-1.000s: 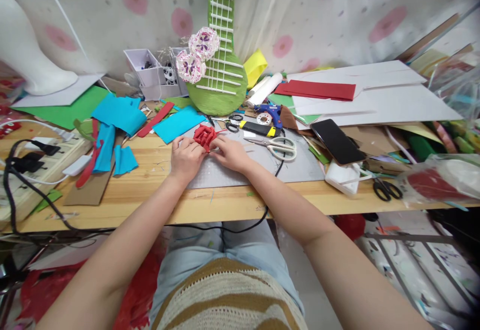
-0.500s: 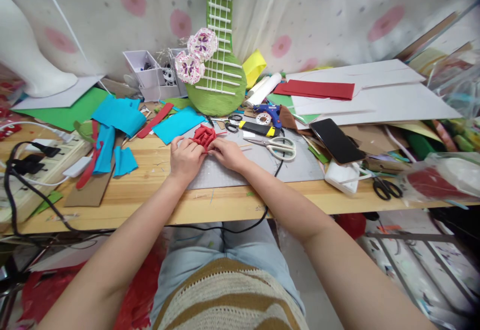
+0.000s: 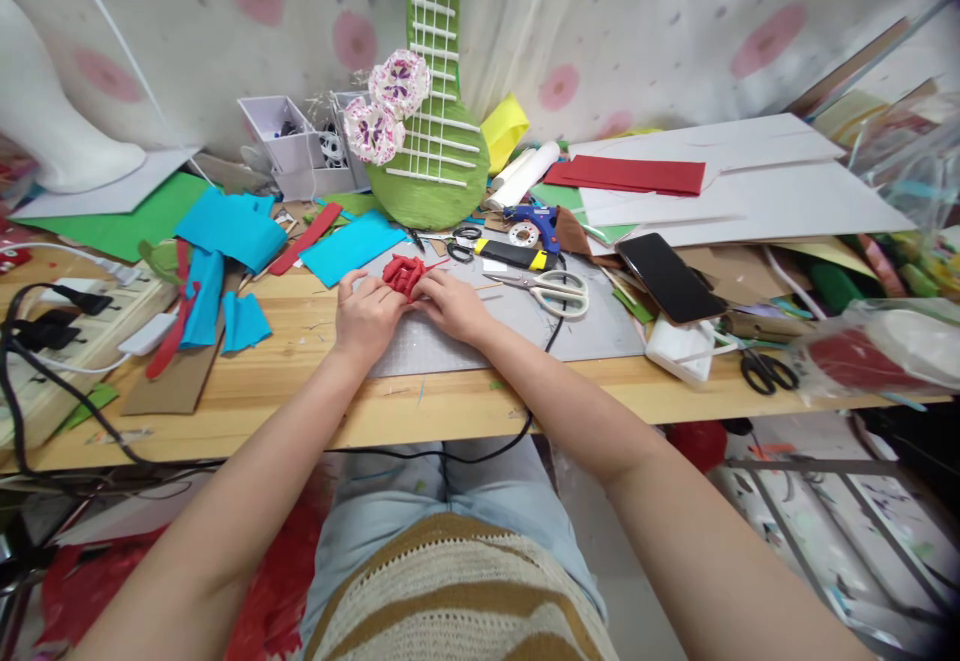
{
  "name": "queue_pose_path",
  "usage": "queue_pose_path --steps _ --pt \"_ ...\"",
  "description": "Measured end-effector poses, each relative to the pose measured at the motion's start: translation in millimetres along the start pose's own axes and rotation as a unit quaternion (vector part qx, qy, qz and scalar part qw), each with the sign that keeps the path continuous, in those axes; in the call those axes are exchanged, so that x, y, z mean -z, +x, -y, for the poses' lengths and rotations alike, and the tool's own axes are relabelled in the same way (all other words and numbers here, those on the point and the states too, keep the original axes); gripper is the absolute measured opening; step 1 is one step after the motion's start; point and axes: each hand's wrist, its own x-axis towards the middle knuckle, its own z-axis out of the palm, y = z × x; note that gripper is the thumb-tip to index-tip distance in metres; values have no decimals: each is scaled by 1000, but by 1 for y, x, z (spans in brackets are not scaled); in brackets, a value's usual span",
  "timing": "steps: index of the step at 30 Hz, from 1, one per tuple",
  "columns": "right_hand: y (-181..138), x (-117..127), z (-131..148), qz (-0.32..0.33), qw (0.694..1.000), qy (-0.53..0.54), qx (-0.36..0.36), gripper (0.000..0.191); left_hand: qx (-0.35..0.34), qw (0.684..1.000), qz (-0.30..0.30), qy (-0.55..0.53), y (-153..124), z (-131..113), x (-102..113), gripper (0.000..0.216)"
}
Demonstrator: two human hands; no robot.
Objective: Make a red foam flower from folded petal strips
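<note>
A crumpled, folded red paper flower point(image 3: 403, 273) sits between my hands above the grey cutting mat point(image 3: 427, 346). My left hand point(image 3: 367, 316) is closed on its left and near side. From the right, my right hand point(image 3: 448, 305) pinches its near edge, fingertips close to those of the left. The fingers hide the flower's underside. A thin wooden stick point(image 3: 489, 287) pokes out beside my right hand. White-handled scissors point(image 3: 555, 291) and a yellow-and-black utility knife point(image 3: 516, 255) lie to the right.
Behind stands a green guitar-shaped piece point(image 3: 429, 199) with white strings and two paper flowers. Blue paper point(image 3: 352, 249) and a power strip point(image 3: 97, 336) lie left. A blue glue gun point(image 3: 544, 225), a phone point(image 3: 670, 279) and black scissors point(image 3: 768, 371) lie right. A black cord point(image 3: 487, 459) hangs along the table's front.
Both hands stay on the red paper flower, with slight finger shifts around it. The whole view has drifted a little, so everything appears slightly further left.
</note>
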Motion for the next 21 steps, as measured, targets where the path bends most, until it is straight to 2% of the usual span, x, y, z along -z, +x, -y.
queue_pose_path --steps 5,9,12,17,21 --pt "-6 7 3 -92 994 -63 -12 22 52 998 -19 -37 -1 1 3 22" --pt "-7 2 6 -77 995 -69 -5 27 119 990 -43 -63 -2 2 4 19" --pt "-4 -5 5 -99 992 -75 -19 27 161 981 -64 -82 -1 2 1 19" --pt "1 -11 3 -145 984 -105 -18 21 158 979 -70 -106 -1 -1 -2 18" --pt "0 -11 2 -163 980 -114 -2 19 131 986 -74 -71 -1 0 -1 19"
